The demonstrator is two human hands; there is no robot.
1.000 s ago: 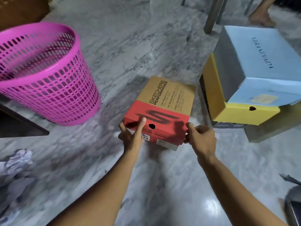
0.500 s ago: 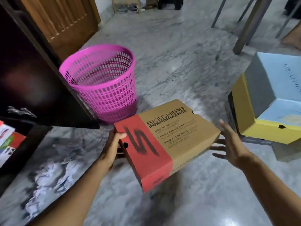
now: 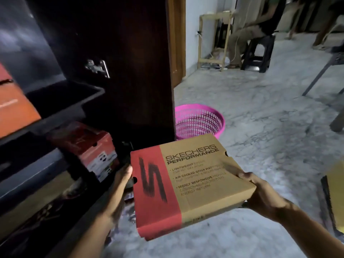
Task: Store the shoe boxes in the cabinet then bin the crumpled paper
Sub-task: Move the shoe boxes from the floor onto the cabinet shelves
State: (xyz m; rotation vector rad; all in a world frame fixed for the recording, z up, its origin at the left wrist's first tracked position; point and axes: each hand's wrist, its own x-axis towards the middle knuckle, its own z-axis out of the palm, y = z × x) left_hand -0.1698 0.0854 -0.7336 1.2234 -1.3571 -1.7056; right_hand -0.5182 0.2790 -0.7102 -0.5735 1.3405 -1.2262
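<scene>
A red and brown Skechers shoe box (image 3: 188, 183) is held level above the marble floor, just right of the dark cabinet (image 3: 104, 53). My left hand (image 3: 121, 180) grips its red left end. My right hand (image 3: 258, 192) grips its brown right end, thumb on the lid. A red shoe box (image 3: 89, 146) lies on a cabinet shelf beside my left hand, and an orange box (image 3: 14, 110) sits on the shelf above. The crumpled paper is not in view.
A pink mesh bin (image 3: 199, 121) stands on the floor behind the held box, next to the open cabinet door (image 3: 141, 71). A yellow box edge (image 3: 335, 194) shows at the right. A person sits on a black stool (image 3: 258, 53) at the back.
The box has been lifted from the floor and carried left to the cabinet. My right hand, off the box half a second ago, now grips its right end. The view has turned toward the shelves.
</scene>
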